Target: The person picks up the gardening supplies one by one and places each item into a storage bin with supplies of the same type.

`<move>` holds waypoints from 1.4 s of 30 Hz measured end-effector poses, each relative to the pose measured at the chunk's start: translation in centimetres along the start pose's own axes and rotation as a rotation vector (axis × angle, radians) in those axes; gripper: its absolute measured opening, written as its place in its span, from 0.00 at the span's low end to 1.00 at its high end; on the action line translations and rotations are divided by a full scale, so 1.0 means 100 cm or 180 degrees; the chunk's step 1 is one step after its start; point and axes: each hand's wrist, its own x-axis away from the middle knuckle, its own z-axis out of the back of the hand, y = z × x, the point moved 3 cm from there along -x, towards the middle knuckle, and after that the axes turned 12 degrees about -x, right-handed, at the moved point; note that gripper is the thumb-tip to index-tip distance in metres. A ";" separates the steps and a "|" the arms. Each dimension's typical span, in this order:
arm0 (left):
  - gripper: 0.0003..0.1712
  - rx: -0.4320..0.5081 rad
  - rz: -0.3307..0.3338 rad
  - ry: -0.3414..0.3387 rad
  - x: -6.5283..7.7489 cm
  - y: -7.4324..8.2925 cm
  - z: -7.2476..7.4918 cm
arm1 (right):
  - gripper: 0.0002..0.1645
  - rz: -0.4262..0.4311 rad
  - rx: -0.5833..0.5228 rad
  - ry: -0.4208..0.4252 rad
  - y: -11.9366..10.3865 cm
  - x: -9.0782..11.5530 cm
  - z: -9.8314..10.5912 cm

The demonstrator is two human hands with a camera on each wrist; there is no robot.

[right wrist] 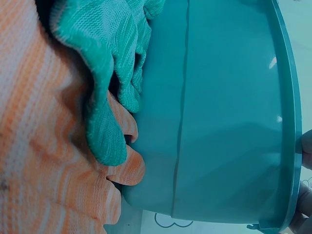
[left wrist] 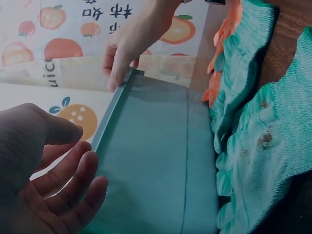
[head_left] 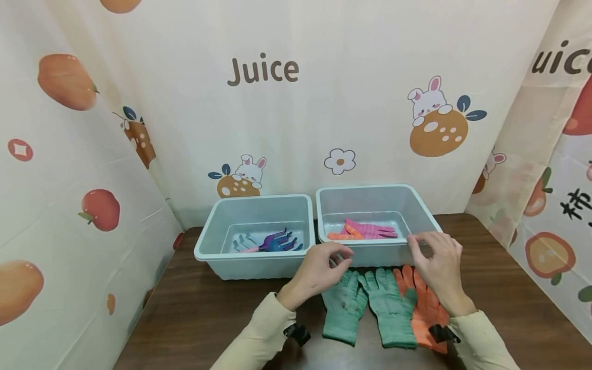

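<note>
The right hand (head_left: 437, 259) pinches the front right corner of the right-hand light blue plastic bin (head_left: 370, 253) by its rim. By that bin's front left corner is the left hand (head_left: 322, 270), its fingers loosely bent with nothing between them. In the left wrist view, a gap shows between the left thumb and fingertips (left wrist: 100, 187). Inside the right-hand bin lie a pink glove (head_left: 372, 230) and an orange glove (head_left: 344, 235). Just in front of it, two green knit gloves (head_left: 390, 313) lie flat, one with dark stains, beside orange gloves (head_left: 427, 313) partly under the right wrist.
A second light blue bin (head_left: 259, 266) stands at the left, holding small purple and blue claw-like hand rakes (head_left: 279, 241). Both bins are on a dark wooden table (head_left: 194, 318). A printed curtain (head_left: 370, 61) hangs close behind and at both sides.
</note>
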 end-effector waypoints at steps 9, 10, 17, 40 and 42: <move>0.08 0.0071 -0.0023 -0.0013 0.008 -0.006 -0.007 | 0.03 -0.0038 0.0003 -0.0025 0.001 0.003 -0.001; 0.08 0.0062 -0.0032 -0.0016 0.009 -0.007 -0.008 | 0.03 -0.0045 0.0005 -0.0034 0.001 0.004 -0.001; 0.08 -0.0008 -0.0056 -0.0139 0.016 -0.013 -0.017 | 0.03 -0.0077 0.0013 -0.0021 0.001 0.007 -0.003; 0.10 -0.0112 0.0057 -0.0464 0.035 -0.032 -0.037 | 0.04 0.0005 0.0039 0.0034 0.002 0.004 -0.001; 0.10 -0.0107 0.0076 -0.0489 0.035 -0.034 -0.038 | 0.04 0.0001 0.0038 0.0027 0.001 0.003 -0.002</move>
